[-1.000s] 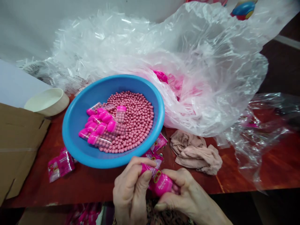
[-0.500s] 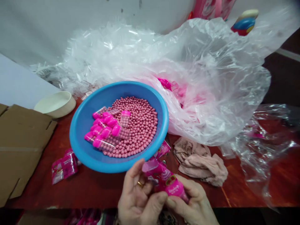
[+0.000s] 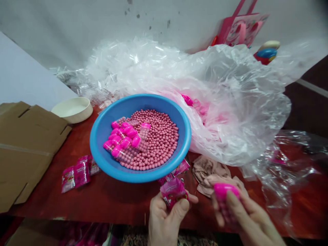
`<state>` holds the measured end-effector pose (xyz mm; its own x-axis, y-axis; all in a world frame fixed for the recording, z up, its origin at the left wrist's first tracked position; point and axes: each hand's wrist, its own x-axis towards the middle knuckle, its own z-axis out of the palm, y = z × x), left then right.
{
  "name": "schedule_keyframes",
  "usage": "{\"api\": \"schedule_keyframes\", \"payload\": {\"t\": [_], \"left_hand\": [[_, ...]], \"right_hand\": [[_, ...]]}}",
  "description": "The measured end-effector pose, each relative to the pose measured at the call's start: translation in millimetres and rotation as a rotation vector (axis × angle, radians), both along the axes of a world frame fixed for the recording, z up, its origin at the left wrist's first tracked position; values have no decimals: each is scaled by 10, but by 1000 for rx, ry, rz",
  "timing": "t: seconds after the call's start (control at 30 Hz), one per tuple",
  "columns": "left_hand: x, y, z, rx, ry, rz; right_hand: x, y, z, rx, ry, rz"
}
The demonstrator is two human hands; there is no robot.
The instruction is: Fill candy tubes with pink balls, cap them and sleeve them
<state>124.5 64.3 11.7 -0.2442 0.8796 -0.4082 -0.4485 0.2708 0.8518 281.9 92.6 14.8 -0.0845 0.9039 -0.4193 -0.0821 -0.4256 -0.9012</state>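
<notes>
My left hand [image 3: 166, 217] pinches a small printed pink packet [image 3: 172, 192] between thumb and fingers, just below the near rim of the blue basin [image 3: 186, 143]. To the right, my right hand [image 3: 248, 213] is wrapped round a clear bottle with a bright pink cap [image 3: 227, 190]; pink beads show through its wall, though motion blurs it. Inside the basin lie loose pink beads [image 3: 161, 143], with several filled, pink-capped bottles [image 3: 126, 141] heaped on their left side. More pink packets [image 3: 180, 167] are partly hidden under the basin's rim.
Several pink packets [image 3: 82, 171] lie left of the basin, near a cardboard box [image 3: 28, 150] and a white bowl [image 3: 74, 114]. Clear plastic pieces [image 3: 133, 61] and a large plastic bag [image 3: 230, 89] cover the back. A crumpled cloth [image 3: 207, 167] lies behind my right hand.
Both hands were together on a pink packet. Now they are apart: my left hand has a packet, and my right hand has moved right with a pink-capped bottle. The camera view has shifted.
</notes>
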Motion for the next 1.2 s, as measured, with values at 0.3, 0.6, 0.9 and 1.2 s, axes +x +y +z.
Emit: {"api": "schedule_keyframes", "payload": {"t": [0.3,0.6,0.9,1.2], "left_hand": [[43,-191,-115,91,-399,-260],[125,-343,-327,-147,-90,-58],[53,-125,-37,-256,-329,-298],[-17,-34,-145,-88,-442,-582]], "right_hand": [[-438,280,456,80,339,-169],[-692,279,503,39,482,-64],[-692,232,359,-35,449,-27],[-663,349,373,-39,427,244]]}}
